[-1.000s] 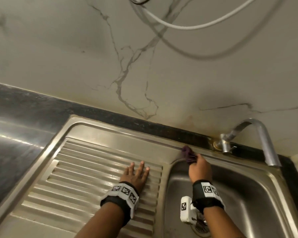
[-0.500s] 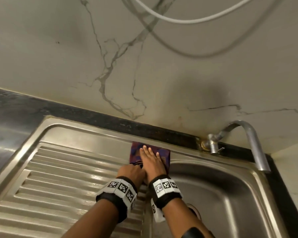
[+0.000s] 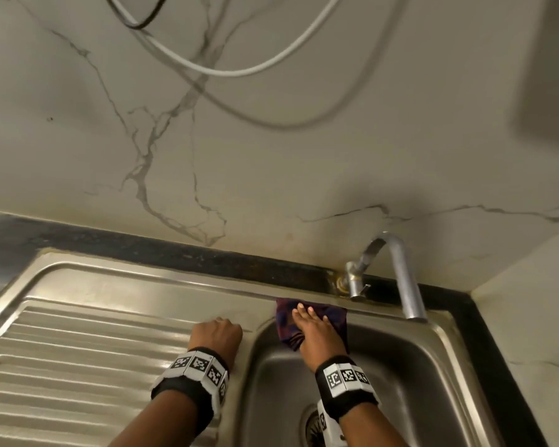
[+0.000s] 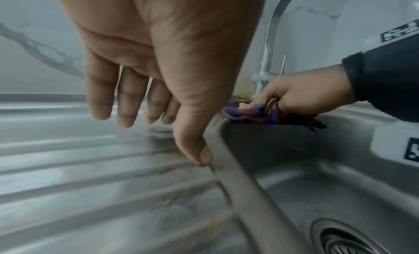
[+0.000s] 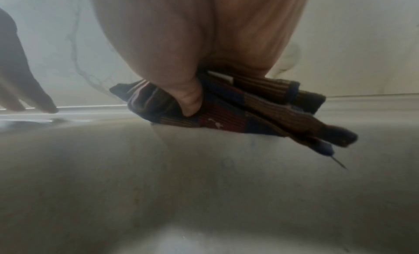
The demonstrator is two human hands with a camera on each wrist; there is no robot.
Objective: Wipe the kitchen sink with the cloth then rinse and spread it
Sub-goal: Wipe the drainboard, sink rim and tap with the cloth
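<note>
Our right hand (image 3: 317,333) grip presses the purple checked cloth (image 3: 334,317) flat on the steel sink's back rim (image 3: 181,285), mid-frame, to wipe. Our left hand (image 3: 215,333) rests loose, steadying us.

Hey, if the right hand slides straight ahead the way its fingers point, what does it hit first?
Probably the dark counter strip behind the sink rim, then the marble wall. The right hand presses the cloth left of the tap.

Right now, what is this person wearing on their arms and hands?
Both hands are bare, no gloves. The left wrist and the right wrist each carry a black band faced with white panels printed with square black-and-white code markers. A small white box, also marked, hangs under the right band. No sleeves show.
</note>
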